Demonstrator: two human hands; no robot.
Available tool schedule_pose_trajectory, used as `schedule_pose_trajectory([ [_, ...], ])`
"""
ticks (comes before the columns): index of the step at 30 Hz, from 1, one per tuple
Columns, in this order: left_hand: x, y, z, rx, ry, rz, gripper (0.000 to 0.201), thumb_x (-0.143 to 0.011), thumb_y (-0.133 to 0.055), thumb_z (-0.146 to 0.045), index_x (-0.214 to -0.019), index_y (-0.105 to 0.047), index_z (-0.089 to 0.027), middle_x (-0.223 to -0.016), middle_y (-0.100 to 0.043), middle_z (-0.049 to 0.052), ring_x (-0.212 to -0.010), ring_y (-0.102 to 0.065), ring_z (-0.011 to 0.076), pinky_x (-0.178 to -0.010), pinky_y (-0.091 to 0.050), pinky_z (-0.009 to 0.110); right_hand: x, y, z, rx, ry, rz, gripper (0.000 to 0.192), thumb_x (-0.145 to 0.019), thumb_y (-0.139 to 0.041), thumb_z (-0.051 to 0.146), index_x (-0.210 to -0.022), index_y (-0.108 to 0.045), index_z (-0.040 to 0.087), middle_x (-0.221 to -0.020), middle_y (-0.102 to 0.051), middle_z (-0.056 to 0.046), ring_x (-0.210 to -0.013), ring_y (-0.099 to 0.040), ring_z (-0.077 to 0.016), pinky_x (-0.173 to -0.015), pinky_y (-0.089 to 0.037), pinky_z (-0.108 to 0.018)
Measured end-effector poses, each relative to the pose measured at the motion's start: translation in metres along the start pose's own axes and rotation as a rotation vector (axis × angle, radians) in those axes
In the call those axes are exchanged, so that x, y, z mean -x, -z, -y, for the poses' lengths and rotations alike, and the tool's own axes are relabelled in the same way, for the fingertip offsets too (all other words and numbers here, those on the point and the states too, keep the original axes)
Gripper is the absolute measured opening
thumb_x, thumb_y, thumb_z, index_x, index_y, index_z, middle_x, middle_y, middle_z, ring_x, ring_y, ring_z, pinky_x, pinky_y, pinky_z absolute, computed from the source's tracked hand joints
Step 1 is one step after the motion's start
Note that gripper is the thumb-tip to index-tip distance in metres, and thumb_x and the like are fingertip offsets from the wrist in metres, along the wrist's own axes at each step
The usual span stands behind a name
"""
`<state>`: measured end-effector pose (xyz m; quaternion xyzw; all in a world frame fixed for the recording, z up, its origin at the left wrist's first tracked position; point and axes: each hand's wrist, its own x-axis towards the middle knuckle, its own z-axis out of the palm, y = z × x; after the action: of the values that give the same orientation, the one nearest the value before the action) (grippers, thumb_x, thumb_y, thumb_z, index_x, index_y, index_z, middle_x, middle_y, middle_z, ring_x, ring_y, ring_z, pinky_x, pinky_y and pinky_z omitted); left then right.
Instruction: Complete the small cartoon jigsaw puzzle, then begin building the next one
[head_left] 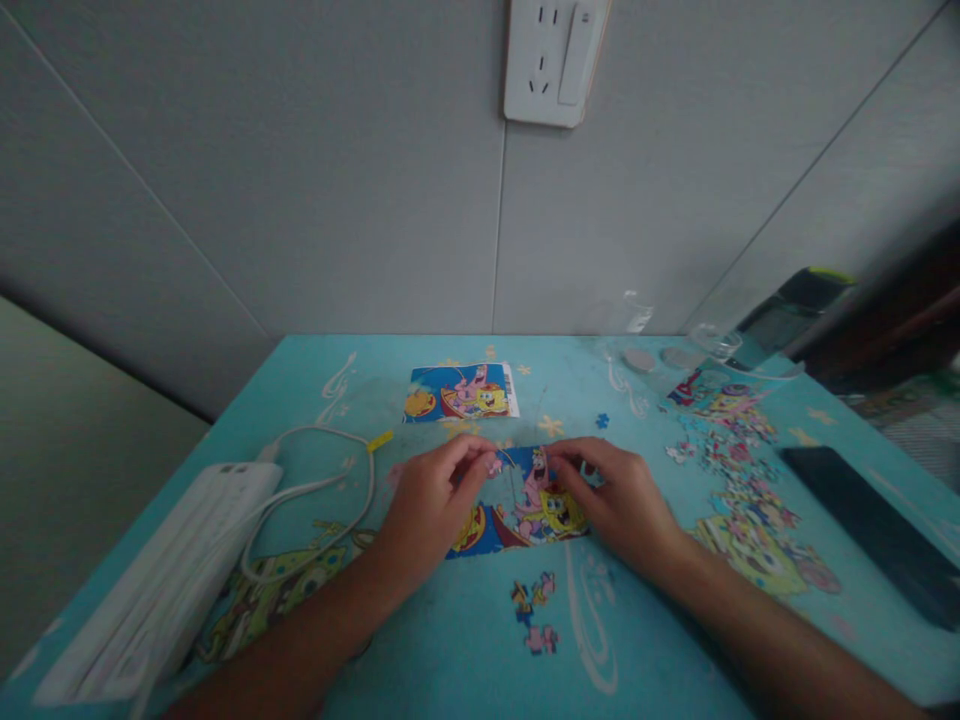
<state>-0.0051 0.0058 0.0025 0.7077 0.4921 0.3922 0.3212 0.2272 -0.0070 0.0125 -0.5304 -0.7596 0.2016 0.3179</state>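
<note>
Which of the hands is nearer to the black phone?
Right. The right hand rests on the puzzle, with loose pieces between it and the phone; the left hand is farther away, on the puzzle's other side.

Left hand (429, 503), right hand (616, 497), palms down, fingertips close.

A partly assembled jigsaw puzzle (525, 505) is seen lying flat at the centre of the frame, just below the middle. A cartoon print is shown on it: pink and yellow figures on a blue ground, with red and yellow shapes along the lower left. Its upper edge is uneven and incomplete. Its left part is covered by the left hand (431, 510), its right edge by the right hand (619, 500). Fingertips of both hands are placed on the upper edge, where a small pale piece (493, 464) is pinched at the left hand's fingertips.
</note>
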Motion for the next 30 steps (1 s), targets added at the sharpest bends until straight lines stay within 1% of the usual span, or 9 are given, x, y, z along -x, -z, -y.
schedule_pose_trajectory([
  [4,0.002,-0.003,-0.001,0.001,-0.006,0.000,0.020,-0.096,-0.055,-0.034,-0.099,-0.070,-0.021,-0.088,-0.073,0.001,-0.077,-0.068,0.0145,-0.070,-0.051,0.023,0.000,-0.002,0.000,0.007,0.017,0.008,0.018,-0.097,-0.055,0.025,-0.104,-0.072,0.024,-0.098,-0.076,-0.004,-0.091,-0.070,-0.0201,-0.085,-0.051,-0.034],
  [9,0.005,-0.008,-0.008,0.180,0.207,0.050,0.027,-0.096,-0.054,-0.044,-0.101,-0.065,-0.020,-0.063,-0.064,-0.004,-0.040,-0.053,0.0085,-0.040,-0.039,0.018,0.001,-0.008,0.000,-0.107,-0.017,0.038,0.017,-0.095,-0.059,0.026,-0.106,-0.072,0.025,-0.097,-0.076,-0.002,-0.087,-0.068,-0.0178,-0.081,-0.051,-0.031],
  [11,0.006,-0.009,-0.011,0.253,0.271,0.082,0.029,-0.095,-0.054,-0.047,-0.101,-0.063,-0.020,-0.058,-0.060,-0.006,-0.033,-0.048,0.0076,-0.034,-0.035,0.017,0.002,-0.012,0.003,-0.215,-0.034,0.091,0.017,-0.095,-0.060,0.027,-0.107,-0.072,0.025,-0.094,-0.075,-0.001,-0.083,-0.067,-0.0164,-0.075,-0.051,-0.029],
  [13,0.007,-0.010,-0.013,0.284,0.291,0.096,0.029,-0.094,-0.054,-0.048,-0.101,-0.062,-0.020,-0.063,-0.063,-0.005,-0.032,-0.047,0.0066,-0.031,-0.032,0.016,0.003,-0.016,0.006,-0.304,-0.043,0.136,0.016,-0.095,-0.061,0.030,-0.105,-0.072,0.025,-0.089,-0.073,-0.001,-0.077,-0.065,-0.0154,-0.068,-0.050,-0.027],
  [16,0.008,-0.011,-0.013,0.288,0.299,0.116,0.029,-0.094,-0.055,-0.048,-0.101,-0.061,-0.020,-0.073,-0.068,-0.002,-0.030,-0.043,0.0044,-0.029,-0.029,0.016,0.005,-0.019,0.010,-0.364,-0.068,0.133,0.015,-0.093,-0.064,0.032,-0.103,-0.073,0.024,-0.085,-0.071,-0.001,-0.074,-0.062,-0.0147,-0.065,-0.048,-0.026],
  [21,0.011,-0.014,-0.009,0.342,0.283,0.202,0.029,-0.096,-0.052,-0.048,-0.102,-0.057,-0.021,-0.066,-0.065,-0.004,-0.032,-0.044,0.0051,-0.031,-0.029,0.015,0.002,-0.016,0.010,-0.364,-0.099,0.100,0.013,-0.093,-0.064,0.030,-0.094,-0.074,0.023,-0.080,-0.069,0.000,-0.072,-0.060,-0.0144,-0.065,-0.047,-0.026],
  [24,0.012,-0.015,-0.009,0.328,0.271,0.238,0.029,-0.096,-0.053,-0.046,-0.110,-0.055,-0.022,-0.070,-0.068,-0.004,-0.034,-0.048,0.0062,-0.034,-0.033,0.015,0.000,-0.014,0.009,-0.356,-0.104,0.107,0.014,-0.093,-0.063,0.031,-0.092,-0.073,0.021,-0.077,-0.067,0.000,-0.069,-0.057,-0.0135,-0.063,-0.046,-0.026],
  [27,0.012,-0.014,-0.010,0.285,0.241,0.262,0.031,-0.097,-0.053,-0.043,-0.121,-0.055,-0.023,-0.082,-0.073,-0.001,-0.038,-0.053,0.0071,-0.038,-0.039,0.017,0.000,-0.014,0.010,-0.358,-0.101,0.130,0.018,-0.095,-0.060,0.033,-0.092,-0.071,0.021,-0.075,-0.064,0.001,-0.067,-0.055,-0.0128,-0.061,-0.044,-0.025],
  [30,0.011,-0.013,-0.008,0.210,0.175,0.288,0.029,-0.098,-0.053,-0.038,-0.123,-0.058,-0.024,-0.092,-0.076,0.002,-0.045,-0.059,0.0088,-0.044,-0.046,0.020,0.000,-0.014,0.010,-0.359,-0.104,0.140,0.021,-0.096,-0.056,0.035,-0.091,-0.070,0.020,-0.073,-0.061,0.001,-0.066,-0.053,-0.0126,-0.060,-0.043,-0.025],
])
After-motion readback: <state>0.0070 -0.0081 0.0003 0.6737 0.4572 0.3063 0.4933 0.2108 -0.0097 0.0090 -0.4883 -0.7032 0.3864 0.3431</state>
